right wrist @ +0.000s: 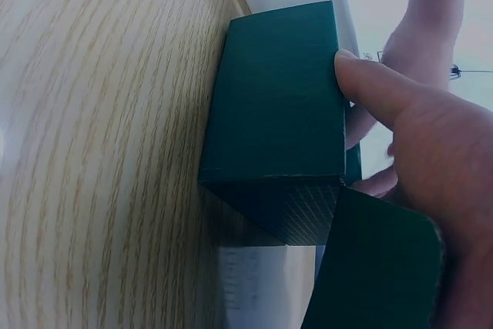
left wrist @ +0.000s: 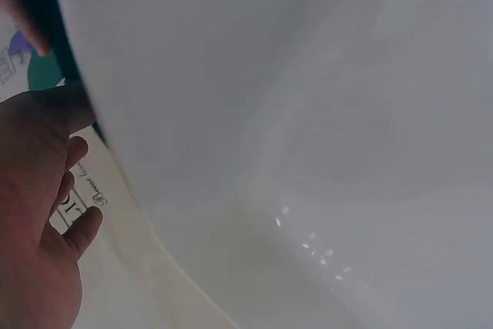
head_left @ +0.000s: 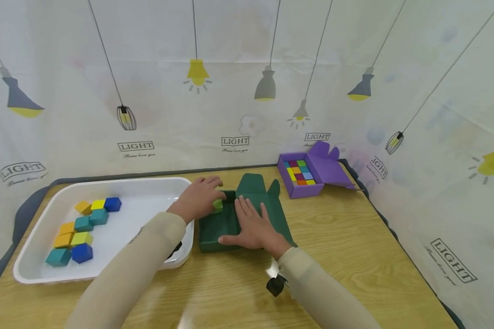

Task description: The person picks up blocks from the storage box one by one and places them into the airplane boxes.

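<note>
An open green cardboard box (head_left: 214,237) lies in the middle of the table, its lid folded out to the right. My left hand (head_left: 197,198) reaches over the far left corner of the box, its fingers curled down around a light green block (head_left: 217,206) just inside. In the left wrist view, the fingertips of the left hand (left wrist: 38,167) pass behind the white tray's rim. My right hand (head_left: 253,224) rests on the right side of the box with straight fingers. In the right wrist view, the thumb of my right hand (right wrist: 431,129) touches the upper edge of the box (right wrist: 277,98).
The white tray (head_left: 140,256) stands left of the box, with several orange, yellow, teal and blue blocks (head_left: 82,224) in its left half. At the back right sits an open purple box (head_left: 300,191) filled with coloured blocks (head_left: 299,172). A printed cloth wall (head_left: 214,114) borders the table (head_left: 333,256).
</note>
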Demonstrator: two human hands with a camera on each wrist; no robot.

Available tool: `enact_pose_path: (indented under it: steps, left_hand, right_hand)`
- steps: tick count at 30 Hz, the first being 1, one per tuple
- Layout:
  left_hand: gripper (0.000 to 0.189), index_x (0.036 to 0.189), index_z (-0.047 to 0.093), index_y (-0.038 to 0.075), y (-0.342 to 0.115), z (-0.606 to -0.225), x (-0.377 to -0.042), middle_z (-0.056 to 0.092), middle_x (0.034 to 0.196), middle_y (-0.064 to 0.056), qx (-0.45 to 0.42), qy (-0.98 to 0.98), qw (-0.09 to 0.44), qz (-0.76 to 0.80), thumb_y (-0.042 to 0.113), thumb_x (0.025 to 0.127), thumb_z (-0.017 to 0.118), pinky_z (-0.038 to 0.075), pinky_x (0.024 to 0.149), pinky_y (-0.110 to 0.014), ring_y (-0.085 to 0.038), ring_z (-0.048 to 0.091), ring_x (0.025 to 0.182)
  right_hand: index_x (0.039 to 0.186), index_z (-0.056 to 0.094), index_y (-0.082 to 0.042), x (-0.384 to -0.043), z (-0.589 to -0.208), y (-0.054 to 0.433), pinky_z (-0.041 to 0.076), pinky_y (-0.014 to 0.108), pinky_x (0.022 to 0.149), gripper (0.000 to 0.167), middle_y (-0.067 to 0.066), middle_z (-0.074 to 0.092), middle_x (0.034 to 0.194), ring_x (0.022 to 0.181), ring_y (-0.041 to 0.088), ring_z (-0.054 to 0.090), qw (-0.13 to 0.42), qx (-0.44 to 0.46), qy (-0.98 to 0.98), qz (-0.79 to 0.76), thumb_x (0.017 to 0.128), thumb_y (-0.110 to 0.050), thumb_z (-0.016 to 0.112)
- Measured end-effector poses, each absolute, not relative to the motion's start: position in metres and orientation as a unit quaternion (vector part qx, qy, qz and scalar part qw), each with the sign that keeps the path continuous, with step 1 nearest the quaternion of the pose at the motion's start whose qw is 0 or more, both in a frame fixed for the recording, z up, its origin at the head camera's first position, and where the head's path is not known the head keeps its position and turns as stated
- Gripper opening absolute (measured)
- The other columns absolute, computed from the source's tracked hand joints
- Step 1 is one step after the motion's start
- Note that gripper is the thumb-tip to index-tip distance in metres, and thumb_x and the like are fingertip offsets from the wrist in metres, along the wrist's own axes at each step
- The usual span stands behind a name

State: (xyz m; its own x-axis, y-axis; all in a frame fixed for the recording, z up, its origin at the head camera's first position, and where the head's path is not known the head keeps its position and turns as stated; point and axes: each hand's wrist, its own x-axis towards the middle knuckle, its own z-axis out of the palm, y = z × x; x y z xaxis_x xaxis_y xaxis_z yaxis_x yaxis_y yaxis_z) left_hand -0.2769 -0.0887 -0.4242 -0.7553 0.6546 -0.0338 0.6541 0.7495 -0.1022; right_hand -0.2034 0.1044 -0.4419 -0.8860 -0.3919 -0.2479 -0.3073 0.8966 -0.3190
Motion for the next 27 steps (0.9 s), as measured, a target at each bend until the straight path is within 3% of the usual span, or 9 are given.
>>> enact_pose_path:
  steps: [3, 8, 11, 15, 19, 27]
  left_hand:
    - [0.029, 0.114, 0.070, 0.020, -0.102, -0.409, -0.268, 0.056, 0.132, -0.006, -0.339, -0.941, 0.013, -0.003, 0.025, 0.086, 0.075, 0.039, 0.112, -0.050, -0.026, 0.043, 0.136]
    - [0.020, 0.100, 0.072, 0.018, -0.131, -0.387, -0.245, 0.065, 0.113, -0.004, -0.332, -0.942, 0.027, -0.032, 0.030, 0.085, 0.076, 0.047, 0.101, -0.050, -0.025, 0.056, 0.117]
    - [0.020, 0.097, 0.074, 0.018, -0.145, -0.384, -0.228, 0.069, 0.098, -0.001, -0.325, -0.945, -0.016, -0.030, 0.034, 0.086, 0.073, 0.052, 0.090, -0.044, -0.021, 0.063, 0.096]
    - [0.024, 0.090, 0.074, 0.019, -0.154, -0.384, -0.200, 0.065, 0.075, 0.008, -0.295, -0.948, -0.112, -0.050, 0.042, 0.088, 0.069, 0.050, 0.069, -0.032, -0.011, 0.056, 0.069]
    - [0.027, 0.083, 0.071, 0.021, -0.156, -0.389, -0.179, 0.060, 0.068, 0.011, -0.270, -0.945, -0.170, -0.067, 0.048, 0.085, 0.069, 0.046, 0.064, -0.027, -0.009, 0.050, 0.065]
    - [0.022, 0.073, 0.070, 0.019, -0.153, -0.399, -0.163, 0.058, 0.064, 0.010, -0.277, -0.939, -0.188, -0.074, 0.039, 0.083, 0.075, 0.046, 0.060, -0.027, -0.010, 0.049, 0.062]
  right_hand:
    - [0.158, 0.004, -0.012, -0.204, -0.444, 0.105, -0.003, 0.059, 0.122, 0.113, 0.005, -0.001, 0.166, 0.154, 0.024, 0.001, 0.157, -0.178, 0.962, -0.139, 0.080, -0.077, 0.053]
    - [0.158, 0.003, -0.013, -0.204, -0.443, 0.105, -0.005, 0.058, 0.122, 0.114, 0.004, -0.003, 0.166, 0.154, 0.023, 0.000, 0.158, -0.173, 0.962, -0.142, 0.079, -0.078, 0.054]
    - [0.158, 0.003, -0.012, -0.204, -0.442, 0.106, -0.006, 0.057, 0.123, 0.114, 0.004, -0.002, 0.166, 0.154, 0.023, 0.000, 0.154, -0.171, 0.963, -0.143, 0.080, -0.077, 0.054]
    - [0.158, 0.002, -0.013, -0.204, -0.443, 0.107, -0.006, 0.057, 0.123, 0.113, 0.004, -0.002, 0.166, 0.154, 0.023, 0.000, 0.150, -0.170, 0.964, -0.140, 0.080, -0.077, 0.054]
    - [0.158, 0.001, -0.013, -0.206, -0.444, 0.106, -0.006, 0.057, 0.123, 0.113, 0.004, -0.003, 0.166, 0.154, 0.023, 0.000, 0.148, -0.175, 0.964, -0.136, 0.080, -0.077, 0.053]
    - [0.158, 0.003, -0.012, -0.204, -0.443, 0.104, -0.004, 0.058, 0.123, 0.113, 0.005, 0.000, 0.166, 0.154, 0.024, 0.002, 0.150, -0.177, 0.963, -0.139, 0.080, -0.076, 0.054]
